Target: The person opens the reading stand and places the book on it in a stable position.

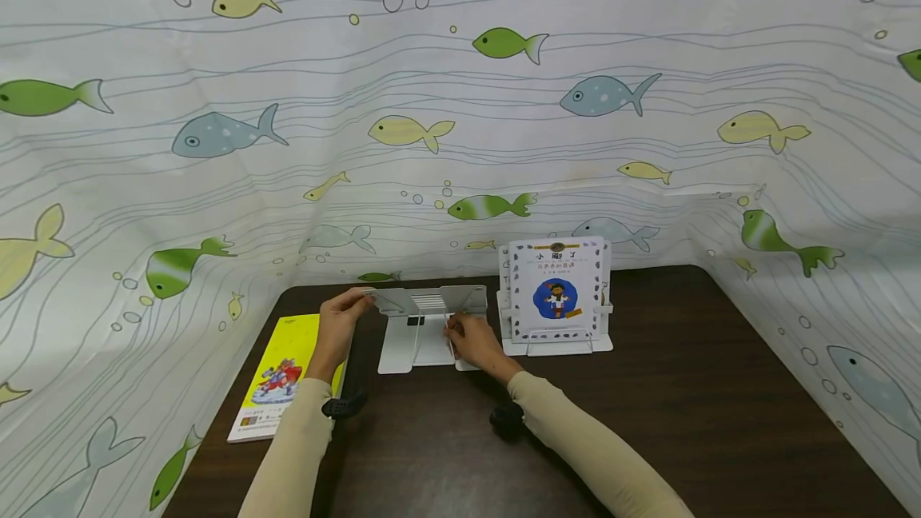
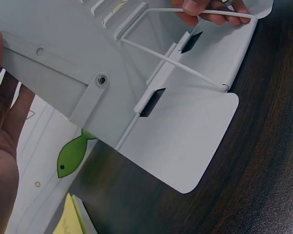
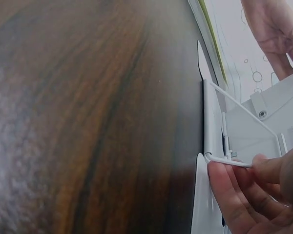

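Observation:
A white folding book stand (image 1: 397, 348) is on the dark table, its base flat and its slotted back plate (image 2: 49, 92) tilted up. My left hand (image 1: 336, 330) grips the plate's upper left edge, thumb on the near face and fingers behind. In the left wrist view a bent white wire support (image 2: 178, 65) runs from the base's front edge to the slots. My right hand (image 1: 475, 342) pinches this wire on its right side. The right wrist view shows the thumb (image 3: 266, 168) and fingers on the wire, close to its hinge at the base.
A second white stand (image 1: 606, 344) on the right holds a white picture book (image 1: 525, 286) with a blue round picture. A yellow book (image 1: 288, 342) lies at the table's left edge. A fish-patterned curtain (image 1: 460, 158) surrounds the dark wooden table (image 1: 647, 422).

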The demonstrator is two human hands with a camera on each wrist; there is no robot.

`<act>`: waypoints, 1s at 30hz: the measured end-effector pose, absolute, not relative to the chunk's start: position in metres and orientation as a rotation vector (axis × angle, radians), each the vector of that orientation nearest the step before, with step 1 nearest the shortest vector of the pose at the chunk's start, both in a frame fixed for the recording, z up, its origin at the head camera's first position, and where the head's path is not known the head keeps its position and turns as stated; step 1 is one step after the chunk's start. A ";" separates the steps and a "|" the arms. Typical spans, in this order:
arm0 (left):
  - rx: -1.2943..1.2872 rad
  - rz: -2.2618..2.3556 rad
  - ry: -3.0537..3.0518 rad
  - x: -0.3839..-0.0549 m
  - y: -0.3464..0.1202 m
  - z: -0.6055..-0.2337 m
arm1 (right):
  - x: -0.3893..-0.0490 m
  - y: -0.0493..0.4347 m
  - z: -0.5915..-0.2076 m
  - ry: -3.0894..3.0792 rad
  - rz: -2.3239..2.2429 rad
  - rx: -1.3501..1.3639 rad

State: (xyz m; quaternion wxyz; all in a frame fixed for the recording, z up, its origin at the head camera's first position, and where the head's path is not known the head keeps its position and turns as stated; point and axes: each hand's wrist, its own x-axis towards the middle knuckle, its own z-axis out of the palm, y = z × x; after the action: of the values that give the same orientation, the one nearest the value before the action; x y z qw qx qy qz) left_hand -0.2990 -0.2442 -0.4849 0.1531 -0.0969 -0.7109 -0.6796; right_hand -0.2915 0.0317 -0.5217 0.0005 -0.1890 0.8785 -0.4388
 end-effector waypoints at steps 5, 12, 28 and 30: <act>-0.260 -1.967 -2.012 -0.298 -0.243 -0.485 | -0.290 0.033 -0.522 2.773 -1.394 -0.578; -0.232 -1.973 -2.004 -0.296 -0.239 -0.487 | -0.276 0.050 -0.506 2.967 -1.431 -0.630; -0.226 -1.925 -1.937 -0.288 -0.234 -0.485 | -0.261 0.096 -0.456 3.087 -1.992 -0.689; -0.212 -1.924 -1.929 -0.289 -0.234 -0.486 | -0.264 0.096 -0.459 3.101 -1.947 -0.716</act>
State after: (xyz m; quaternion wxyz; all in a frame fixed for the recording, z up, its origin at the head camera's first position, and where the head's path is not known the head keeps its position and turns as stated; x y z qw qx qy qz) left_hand -0.2893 -0.2343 -0.4855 0.2031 -0.0760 -0.6911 -0.6894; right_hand -0.2640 0.0955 -0.4589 -0.2902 -0.1838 0.7953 -0.4994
